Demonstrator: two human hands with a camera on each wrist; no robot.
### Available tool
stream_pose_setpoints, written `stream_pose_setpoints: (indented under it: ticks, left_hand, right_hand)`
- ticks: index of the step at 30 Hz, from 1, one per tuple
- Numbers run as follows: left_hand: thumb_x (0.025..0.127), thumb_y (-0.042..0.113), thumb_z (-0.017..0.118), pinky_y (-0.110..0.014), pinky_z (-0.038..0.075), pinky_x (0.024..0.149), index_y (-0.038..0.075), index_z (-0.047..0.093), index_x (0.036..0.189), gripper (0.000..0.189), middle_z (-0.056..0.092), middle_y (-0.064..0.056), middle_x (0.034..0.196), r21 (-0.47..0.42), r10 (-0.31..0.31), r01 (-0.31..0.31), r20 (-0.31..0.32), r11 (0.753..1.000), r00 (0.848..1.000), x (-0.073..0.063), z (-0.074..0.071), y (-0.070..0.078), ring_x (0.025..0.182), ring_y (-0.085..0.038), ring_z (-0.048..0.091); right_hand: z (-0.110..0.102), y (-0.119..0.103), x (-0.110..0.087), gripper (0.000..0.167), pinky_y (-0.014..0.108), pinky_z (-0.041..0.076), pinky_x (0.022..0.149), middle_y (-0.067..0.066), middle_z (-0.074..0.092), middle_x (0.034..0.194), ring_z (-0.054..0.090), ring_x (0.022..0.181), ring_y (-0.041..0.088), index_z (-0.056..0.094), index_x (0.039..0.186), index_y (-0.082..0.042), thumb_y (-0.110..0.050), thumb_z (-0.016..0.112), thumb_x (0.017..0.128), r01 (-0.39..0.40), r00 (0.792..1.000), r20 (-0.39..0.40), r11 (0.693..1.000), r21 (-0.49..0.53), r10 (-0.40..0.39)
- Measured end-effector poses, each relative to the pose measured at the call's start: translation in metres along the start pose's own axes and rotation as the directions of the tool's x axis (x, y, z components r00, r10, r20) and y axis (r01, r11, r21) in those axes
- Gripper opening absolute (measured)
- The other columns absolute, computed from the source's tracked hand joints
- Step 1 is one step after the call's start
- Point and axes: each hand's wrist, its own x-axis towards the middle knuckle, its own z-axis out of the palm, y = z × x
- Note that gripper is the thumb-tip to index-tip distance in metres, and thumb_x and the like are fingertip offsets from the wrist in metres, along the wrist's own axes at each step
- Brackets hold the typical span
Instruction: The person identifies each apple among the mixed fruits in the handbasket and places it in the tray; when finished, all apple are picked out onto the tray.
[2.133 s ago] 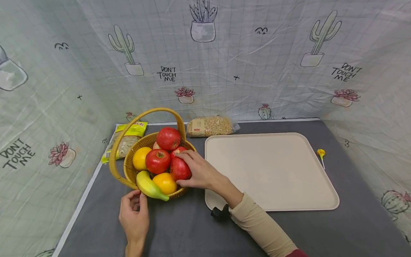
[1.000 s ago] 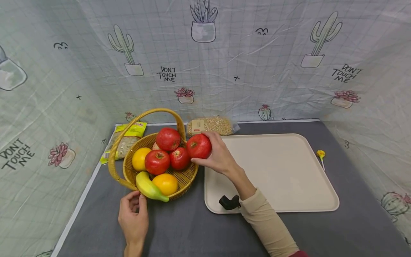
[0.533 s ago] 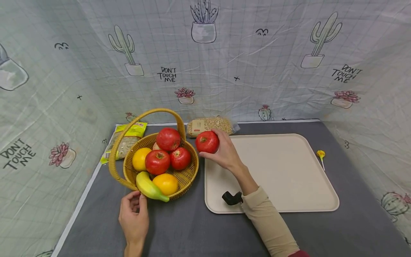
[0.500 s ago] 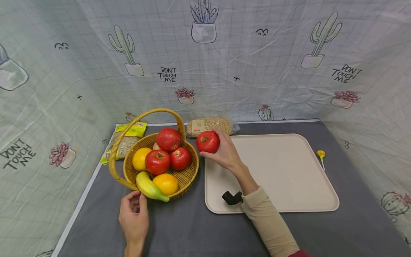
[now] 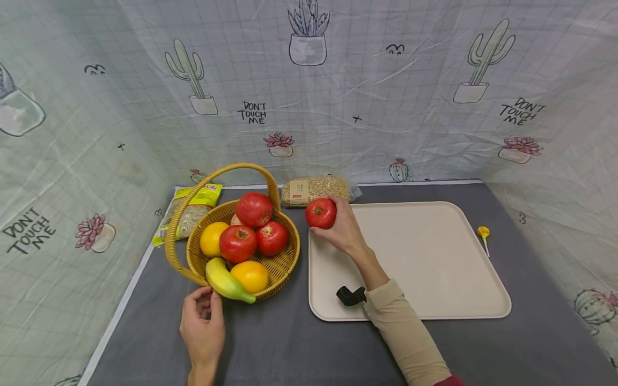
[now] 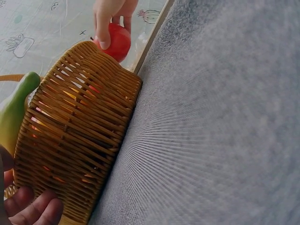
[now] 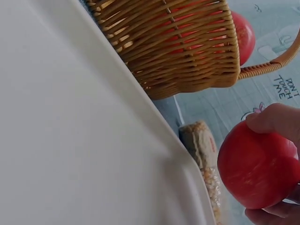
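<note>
So, what matters most to me right now is how the pomegranate (image 5: 319, 213) sits against the tray (image 5: 425, 257). It's up in the air in the right hand (image 5: 343, 228), a firm grip with the thumb on the near side and the fingers round the far side. Seen from the head view, it lines up with the tray's far left corner, so most of the tray stretches to the right and back toward the person. The basket (image 5: 282, 262) is off to the left, apart from the fruit. No long axis to worry about, it's basically round, so I'd say direction counts way more than twist.

Left hand (image 5: 203, 321) is on the wrong side for this one: it's down at the basket's near left edge, just under the banana (image 5: 224, 281). Looks like its thumb and fingertips pinch the rim, but the contact is partly hidden, so don't hold me to that. Right hand's clearly the nearer one to the tray.
</note>
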Motion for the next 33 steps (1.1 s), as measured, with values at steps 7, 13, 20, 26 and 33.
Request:
stream_pose_setpoints:
  ticks: [7,13,20,26,33]
  left_hand:
    - [0.095,0.008,0.064,-0.003,0.041,0.064,-0.004,0.063,0.111,0.019,0.063,-0.005,0.093,0.006,-0.013,0.013,0.008,1.0,1.0,0.0,0.001,-0.001,0.07,0.013,0.052]
    - [0.096,0.009,0.064,-0.003,0.041,0.065,-0.003,0.062,0.111,0.019,0.063,-0.005,0.093,0.021,-0.027,0.027,0.012,0.999,1.0,0.0,0.0,-0.002,0.07,0.014,0.051]
    - [0.096,0.009,0.063,-0.003,0.041,0.064,-0.004,0.062,0.111,0.02,0.063,-0.005,0.091,0.015,-0.029,0.028,0.011,0.999,1.0,0.0,0.0,-0.001,0.069,0.015,0.051]
    - [0.096,0.01,0.064,-0.003,0.041,0.064,-0.004,0.062,0.111,0.02,0.063,-0.003,0.091,0.011,-0.029,0.028,0.015,1.0,0.999,0.0,0.0,0.0,0.069,0.015,0.052]
    - [0.097,0.01,0.063,-0.003,0.04,0.064,-0.003,0.062,0.112,0.02,0.062,-0.004,0.09,0.015,-0.031,0.031,0.015,0.999,0.999,0.0,0.001,-0.001,0.069,0.014,0.051]
  right_hand:
    - [0.003,0.011,0.003,0.087,0.05,0.049,0.105,0.017,0.049,0.14,0.054,0.125,0.034,0.04,0.146,0.001,-0.024,0.083,0.075,0.01,1.0,-0.015,1.0,-0.003,-0.01]
    - [0.005,0.016,0.003,0.085,0.051,0.05,0.104,0.019,0.051,0.136,0.056,0.122,0.036,0.042,0.143,0.003,-0.024,0.085,0.075,-0.011,1.0,-0.024,1.0,-0.004,0.011]
    - [0.009,0.02,0.002,0.086,0.05,0.049,0.106,0.021,0.05,0.137,0.055,0.124,0.036,0.04,0.145,0.003,-0.023,0.085,0.077,-0.059,0.998,-0.013,0.998,-0.007,0.059]
    - [0.012,0.025,0.003,0.087,0.051,0.048,0.107,0.022,0.049,0.138,0.055,0.125,0.037,0.04,0.146,0.003,-0.022,0.086,0.076,-0.09,0.996,-0.015,0.996,0.002,0.09]
    - [0.012,0.028,0.003,0.09,0.052,0.048,0.105,0.024,0.049,0.138,0.055,0.125,0.039,0.039,0.147,0.005,-0.025,0.086,0.076,-0.109,0.994,-0.02,0.994,0.013,0.11]
